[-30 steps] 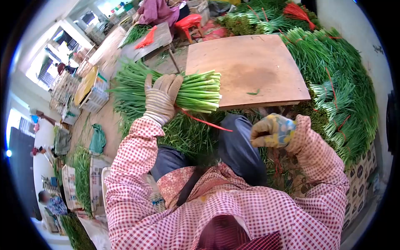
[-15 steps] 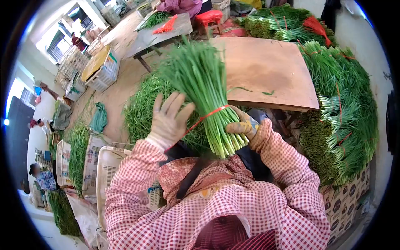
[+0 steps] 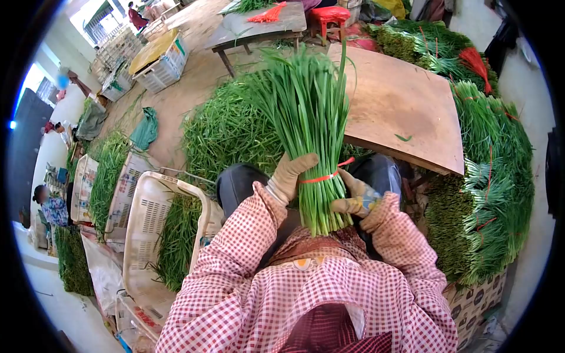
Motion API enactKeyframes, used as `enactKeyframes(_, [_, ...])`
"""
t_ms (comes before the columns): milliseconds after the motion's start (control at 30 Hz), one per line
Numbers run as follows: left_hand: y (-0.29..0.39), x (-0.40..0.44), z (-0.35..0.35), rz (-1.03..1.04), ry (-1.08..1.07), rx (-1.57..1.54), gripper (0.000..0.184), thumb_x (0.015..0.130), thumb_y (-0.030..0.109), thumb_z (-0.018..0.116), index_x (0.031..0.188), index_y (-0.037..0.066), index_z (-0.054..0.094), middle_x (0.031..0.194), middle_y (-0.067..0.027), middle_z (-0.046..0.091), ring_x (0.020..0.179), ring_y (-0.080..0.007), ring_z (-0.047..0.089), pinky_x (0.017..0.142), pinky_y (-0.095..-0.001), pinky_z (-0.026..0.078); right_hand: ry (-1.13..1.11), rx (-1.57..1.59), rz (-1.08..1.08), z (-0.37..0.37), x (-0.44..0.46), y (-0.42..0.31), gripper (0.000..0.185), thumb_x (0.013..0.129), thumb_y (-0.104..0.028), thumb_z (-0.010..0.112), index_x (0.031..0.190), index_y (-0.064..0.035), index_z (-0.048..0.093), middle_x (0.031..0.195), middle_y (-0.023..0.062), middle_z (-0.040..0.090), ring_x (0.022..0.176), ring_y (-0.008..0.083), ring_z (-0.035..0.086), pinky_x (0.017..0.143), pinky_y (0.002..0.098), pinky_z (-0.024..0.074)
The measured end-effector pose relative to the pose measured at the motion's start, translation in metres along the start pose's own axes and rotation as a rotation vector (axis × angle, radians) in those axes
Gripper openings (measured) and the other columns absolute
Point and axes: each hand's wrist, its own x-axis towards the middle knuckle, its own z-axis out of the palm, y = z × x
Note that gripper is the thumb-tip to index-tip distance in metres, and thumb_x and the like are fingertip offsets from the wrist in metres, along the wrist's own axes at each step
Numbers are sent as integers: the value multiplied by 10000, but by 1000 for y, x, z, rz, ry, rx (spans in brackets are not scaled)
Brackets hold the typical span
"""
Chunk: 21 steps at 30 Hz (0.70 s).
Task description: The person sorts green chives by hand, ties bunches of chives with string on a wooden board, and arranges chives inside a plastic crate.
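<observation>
A bunch of garlic chives (image 3: 306, 112) stands upright in front of my chest, leaves up and pale stem ends down. A red tie (image 3: 319, 179) circles its lower part, with a short end sticking out on the right. My left hand (image 3: 291, 176), in a beige work glove, is closed round the bunch's left side at the tie. On the right, my right hand (image 3: 356, 197), in a stained glove, grips the stems just below the tie. Parts of its fingers are hidden by the stems.
A wooden table (image 3: 406, 106) stands ahead right, with tied chives (image 3: 491, 176) piled beyond it. Loose greens (image 3: 229, 129) lie heaped on the floor ahead. At my left is a white plastic basket (image 3: 138, 235) holding greens. Farther off are a grey table (image 3: 259, 29) and a red stool (image 3: 329, 16).
My left hand has come in from the left, where its fingers were off the bunch, and now holds it. The long loose tie end no longer trails left. The view has shifted.
</observation>
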Motion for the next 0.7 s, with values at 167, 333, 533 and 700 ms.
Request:
enactKeyframes(167, [-25, 4, -9, 77, 101, 70, 533, 734, 105, 787, 1208, 24, 559, 1060, -89, 667, 931, -234, 654, 850, -371, 537, 460, -359, -12, -36, -3, -64, 334, 904, -250, 631, 1121, 2, 597, 828, 115, 659, 780, 235, 644, 671, 361, 516])
enactKeyframes(333, [-23, 0, 11, 67, -5, 201, 701, 724, 95, 792, 1325, 52, 434, 1206, -68, 586, 1077, -211, 581, 935, -362, 478, 208, -839, -197, -29, 33, -123, 357, 898, -204, 624, 1203, -36, 549, 796, 134, 633, 722, 268, 624, 651, 379, 501])
enactKeyframes(533, [-28, -6, 12, 81, 35, 196, 697, 691, 110, 810, 1290, 44, 462, 1174, -71, 602, 1066, -218, 582, 938, -369, 473, 44, -1135, -89, -39, 86, -93, 241, 921, -226, 576, 1080, -46, 554, 794, 127, 589, 750, 287, 601, 673, 365, 512])
enactKeyframes(700, [-12, -8, -1, 27, 56, -24, 573, 753, 161, 729, 1263, 18, 512, 1132, -114, 633, 999, -265, 630, 888, -399, 519, 745, -201, -249, -64, 54, -137, 312, 931, -243, 610, 1173, -62, 532, 746, 19, 554, 508, 109, 538, 444, 249, 457])
